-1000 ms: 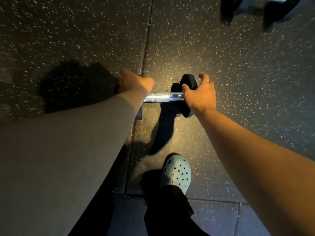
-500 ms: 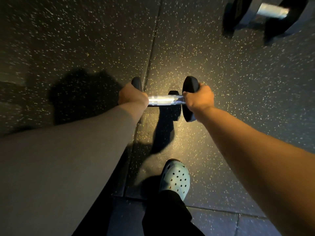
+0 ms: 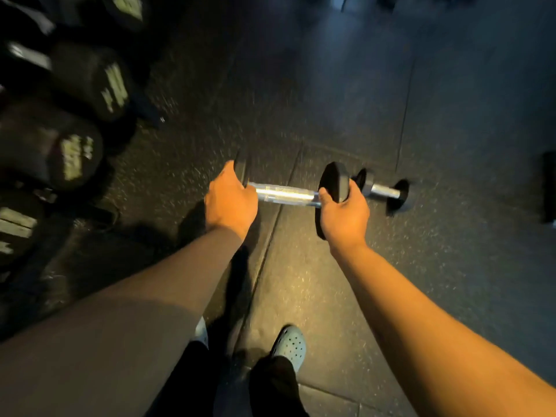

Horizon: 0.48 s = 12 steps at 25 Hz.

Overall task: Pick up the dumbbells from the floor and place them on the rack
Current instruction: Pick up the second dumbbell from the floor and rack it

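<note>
A dumbbell point(image 3: 284, 194) with a shiny metal handle and black round ends hangs above the floor, held level between both hands. My left hand point(image 3: 230, 203) grips its left end, and my right hand point(image 3: 344, 218) cups its right end from below. A second, smaller dumbbell point(image 3: 383, 191) lies on the floor just beyond my right hand. Along the left edge, the rack point(image 3: 45, 195) holds large black dumbbells point(image 3: 69, 155) with pale labels on their ends. The frame is blurred by motion.
Dark speckled rubber floor tiles point(image 3: 331, 94) stretch ahead and to the right. My feet in pale blue perforated clogs point(image 3: 290, 346) stand near the bottom. A dark object point(image 3: 549, 188) sits at the right edge.
The dumbbell has been lifted off the floor in both hands. My view has swung up and left, so the rack now shows and the second dumbbell sits close behind my right hand.
</note>
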{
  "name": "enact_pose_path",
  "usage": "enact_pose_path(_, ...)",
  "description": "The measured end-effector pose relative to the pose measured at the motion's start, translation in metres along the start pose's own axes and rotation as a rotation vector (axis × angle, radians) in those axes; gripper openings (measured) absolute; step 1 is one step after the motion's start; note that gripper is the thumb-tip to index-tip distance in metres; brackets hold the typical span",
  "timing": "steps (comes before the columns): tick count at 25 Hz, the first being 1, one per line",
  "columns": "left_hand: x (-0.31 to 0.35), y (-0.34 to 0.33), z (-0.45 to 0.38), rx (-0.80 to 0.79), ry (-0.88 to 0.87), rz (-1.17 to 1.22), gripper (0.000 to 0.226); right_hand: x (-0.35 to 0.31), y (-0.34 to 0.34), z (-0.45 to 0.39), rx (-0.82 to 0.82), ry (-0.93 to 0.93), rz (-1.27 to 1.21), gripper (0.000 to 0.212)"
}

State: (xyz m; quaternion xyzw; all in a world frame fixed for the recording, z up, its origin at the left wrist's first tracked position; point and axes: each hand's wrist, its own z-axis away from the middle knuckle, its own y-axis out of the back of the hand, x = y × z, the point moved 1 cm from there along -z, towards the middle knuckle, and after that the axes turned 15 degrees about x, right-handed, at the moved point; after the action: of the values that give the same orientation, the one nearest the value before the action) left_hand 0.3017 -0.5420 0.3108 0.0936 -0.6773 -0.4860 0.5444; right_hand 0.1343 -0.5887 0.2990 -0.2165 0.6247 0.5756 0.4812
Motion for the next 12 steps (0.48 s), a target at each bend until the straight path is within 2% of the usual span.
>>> enact_pose_path(3, 0.075, 0.114, 0.001, 0.159, -0.011, 0.098, 0.039, -0.124, 0.05, 0.024, 0.021, 0.112, -0.057, 0.038)
enact_pose_path(6, 0.131, 0.203, -0.001, 0.312, 0.006, 0.209, 0.023, -0.218, 0.078, 0.042, 0.011, 0.203, -0.145, 0.039)
enact_pose_path(9, 0.156, 0.277, -0.001, 0.43, 0.018, 0.295, 0.023, -0.288, 0.093, 0.067, -0.043, 0.292, -0.242, 0.037)
enact_pose_path(12, 0.148, 0.334, -0.002, 0.516, 0.013, 0.314, 0.027, -0.333, 0.09, 0.098, -0.097, 0.369, -0.305, 0.038)
